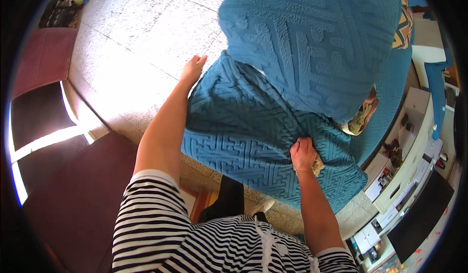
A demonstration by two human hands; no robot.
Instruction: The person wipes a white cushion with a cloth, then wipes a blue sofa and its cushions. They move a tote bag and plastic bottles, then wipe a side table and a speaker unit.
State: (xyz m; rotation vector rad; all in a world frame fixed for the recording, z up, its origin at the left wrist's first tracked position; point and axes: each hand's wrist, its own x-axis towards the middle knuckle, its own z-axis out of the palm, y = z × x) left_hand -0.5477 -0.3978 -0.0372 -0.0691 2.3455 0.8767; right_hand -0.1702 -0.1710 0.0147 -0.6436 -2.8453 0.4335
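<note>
A blue textured fabric cover (248, 156) with a raised maze-like pattern hangs in folds in front of me. Its upper part bulges over a sofa or seat whose exact form is hidden. My right hand (304, 154) is closed on a bunched fold of the cover, with a piece of beige patterned cloth (317, 165) beside the wrist. At the cover's left edge, my left hand (193, 69) is raised over the bright floor, its fingers partly curled; whether they pinch the edge cannot be told.
Brownish-red padded furniture (84, 200) stands at the left. A white cabinet (398, 200) with open shelves of small items lines the right side, near a dark flat screen (420, 214). More patterned cloth (358, 121) shows under the bulging cover. Speckled floor tiles (153, 28) extend upper left.
</note>
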